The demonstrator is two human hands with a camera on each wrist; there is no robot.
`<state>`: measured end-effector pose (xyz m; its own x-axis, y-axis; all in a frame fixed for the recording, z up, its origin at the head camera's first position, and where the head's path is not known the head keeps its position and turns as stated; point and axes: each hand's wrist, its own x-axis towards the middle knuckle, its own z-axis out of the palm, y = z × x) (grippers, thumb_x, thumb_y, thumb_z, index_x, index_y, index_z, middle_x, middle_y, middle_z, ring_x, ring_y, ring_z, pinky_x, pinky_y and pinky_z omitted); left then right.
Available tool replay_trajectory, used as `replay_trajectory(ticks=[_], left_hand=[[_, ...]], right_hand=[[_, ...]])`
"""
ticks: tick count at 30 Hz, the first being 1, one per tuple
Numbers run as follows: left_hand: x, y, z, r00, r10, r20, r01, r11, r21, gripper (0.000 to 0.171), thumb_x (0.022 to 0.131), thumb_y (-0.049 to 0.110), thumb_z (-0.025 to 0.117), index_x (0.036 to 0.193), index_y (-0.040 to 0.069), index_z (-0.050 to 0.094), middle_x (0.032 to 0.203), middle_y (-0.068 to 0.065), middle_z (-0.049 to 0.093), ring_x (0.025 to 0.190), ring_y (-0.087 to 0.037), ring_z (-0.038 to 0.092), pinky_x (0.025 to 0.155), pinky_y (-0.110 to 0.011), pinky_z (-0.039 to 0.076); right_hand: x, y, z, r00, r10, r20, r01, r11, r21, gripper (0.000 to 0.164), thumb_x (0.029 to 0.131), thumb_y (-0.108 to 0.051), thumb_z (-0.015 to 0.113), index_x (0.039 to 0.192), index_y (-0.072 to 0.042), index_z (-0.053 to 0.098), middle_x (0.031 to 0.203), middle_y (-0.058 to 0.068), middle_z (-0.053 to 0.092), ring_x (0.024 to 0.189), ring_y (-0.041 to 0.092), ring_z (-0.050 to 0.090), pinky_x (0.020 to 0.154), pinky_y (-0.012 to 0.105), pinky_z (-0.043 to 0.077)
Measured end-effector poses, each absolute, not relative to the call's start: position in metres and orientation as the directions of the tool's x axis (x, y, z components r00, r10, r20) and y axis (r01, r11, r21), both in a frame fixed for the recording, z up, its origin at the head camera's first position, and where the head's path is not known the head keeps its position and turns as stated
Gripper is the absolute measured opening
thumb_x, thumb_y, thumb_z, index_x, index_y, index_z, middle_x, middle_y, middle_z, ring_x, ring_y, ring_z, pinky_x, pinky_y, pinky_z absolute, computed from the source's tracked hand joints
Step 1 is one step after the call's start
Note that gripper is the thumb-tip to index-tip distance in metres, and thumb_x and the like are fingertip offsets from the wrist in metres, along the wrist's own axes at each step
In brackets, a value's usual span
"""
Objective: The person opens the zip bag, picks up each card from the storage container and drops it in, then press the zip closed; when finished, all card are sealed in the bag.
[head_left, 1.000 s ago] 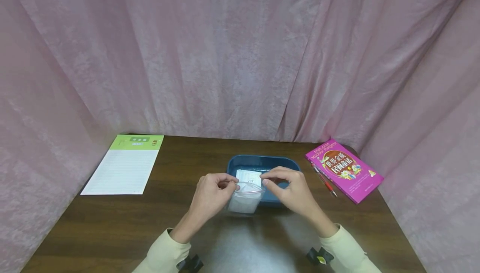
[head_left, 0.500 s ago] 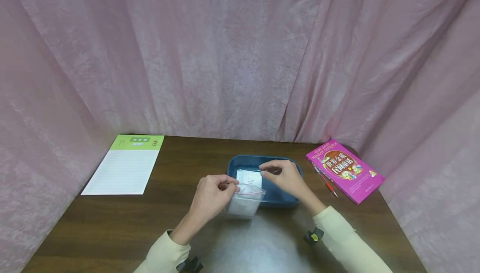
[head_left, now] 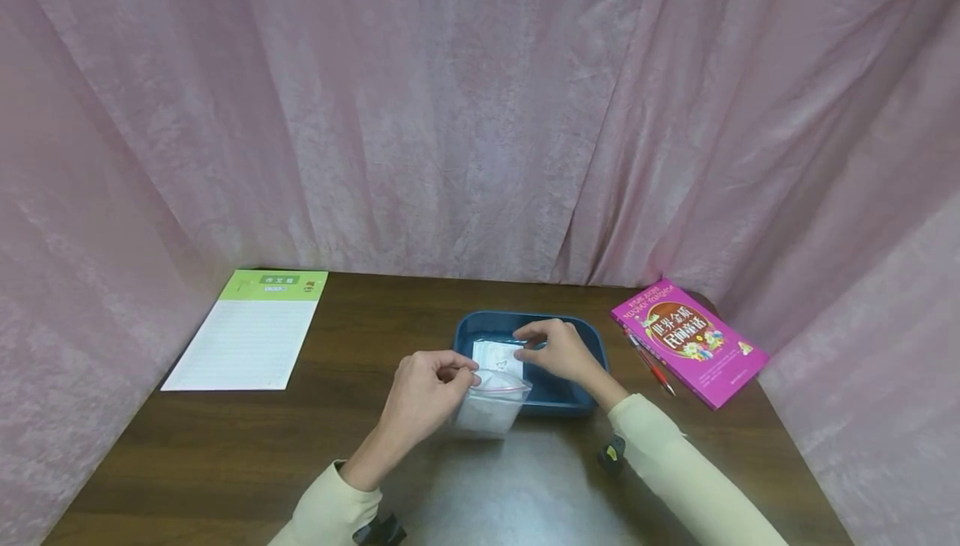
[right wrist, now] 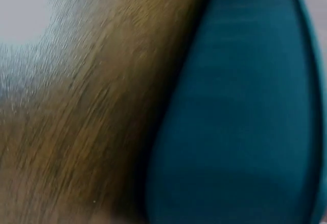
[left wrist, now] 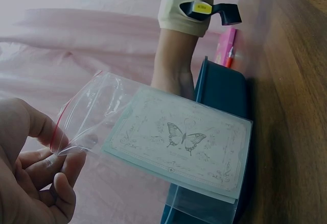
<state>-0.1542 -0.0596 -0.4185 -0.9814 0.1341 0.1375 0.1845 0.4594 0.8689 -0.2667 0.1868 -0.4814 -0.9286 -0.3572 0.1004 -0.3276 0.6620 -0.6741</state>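
Observation:
In the head view my left hand (head_left: 422,392) pinches the top corner of a clear zip bag (head_left: 489,414) with a pinkish-red seal line. The left wrist view shows pale cards (left wrist: 179,137) with a printed butterfly inside it. The bag hangs tilted in front of a blue plastic tray (head_left: 558,407). In the tray lies a white card-like piece (head_left: 498,353) with a small dark mark, its lower part hidden behind the bag. My right hand (head_left: 558,354) is over the tray, thumb and forefinger apart at the white piece's right edge. Contact there cannot be made out.
A magenta book (head_left: 690,342) lies to the right of the tray, with a red pen (head_left: 655,369) along its left side. On the far left is a lined writing pad (head_left: 247,338) with a green header. Pink curtains (head_left: 450,112) surround the wooden table (head_left: 360,346).
My right hand has left the bag's right edge and moved over the tray, by the white piece. My left hand still holds the bag in nearly the same place, the bag hanging slightly lower.

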Motion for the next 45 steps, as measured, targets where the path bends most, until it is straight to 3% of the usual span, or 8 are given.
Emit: replay_trajectory(ticks=[8, 23, 45], left_hand=[[-0.154, -0.059, -0.419, -0.98, 0.135, 0.148, 0.194, 0.455, 0.869, 0.015, 0.093, 0.009, 0.066, 0.095, 0.009, 0.08, 0.082, 0.0, 0.077, 0.068, -0.013, 0.063, 0.049, -0.025, 0.041], [-0.155, -0.06, -0.419, -0.979, 0.143, 0.147, 0.197, 0.443, 0.875, 0.015, 0.094, 0.009, 0.065, 0.097, 0.01, 0.08, 0.084, 0.002, 0.077, 0.069, -0.014, 0.063, 0.048, -0.025, 0.042], [-0.154, -0.058, -0.421, -0.979, 0.14, 0.151, 0.198, 0.447, 0.873, 0.015, 0.094, 0.009, 0.066, 0.096, 0.011, 0.08, 0.083, 0.003, 0.076, 0.071, -0.014, 0.064, 0.051, -0.026, 0.046]], right_hand=[[-0.278, 0.187, -0.494, -0.926, -0.371, 0.073, -0.33, 0.699, -0.635, 0.028, 0.084, -0.016, 0.084, 0.11, -0.011, 0.078, 0.108, 0.004, 0.077, 0.098, 0.022, 0.071, 0.083, 0.04, 0.059], [-0.283, 0.18, -0.5, -0.932, -0.361, 0.027, -0.318, 0.781, -0.538, 0.042, 0.075, -0.02, 0.091, 0.113, -0.01, 0.078, 0.113, 0.007, 0.076, 0.098, 0.023, 0.07, 0.084, 0.042, 0.057], [-0.277, 0.18, -0.496, -0.94, -0.337, 0.05, -0.301, 0.752, -0.587, 0.033, 0.08, -0.006, 0.085, 0.112, -0.008, 0.077, 0.109, 0.008, 0.074, 0.094, 0.022, 0.067, 0.081, 0.04, 0.058]])
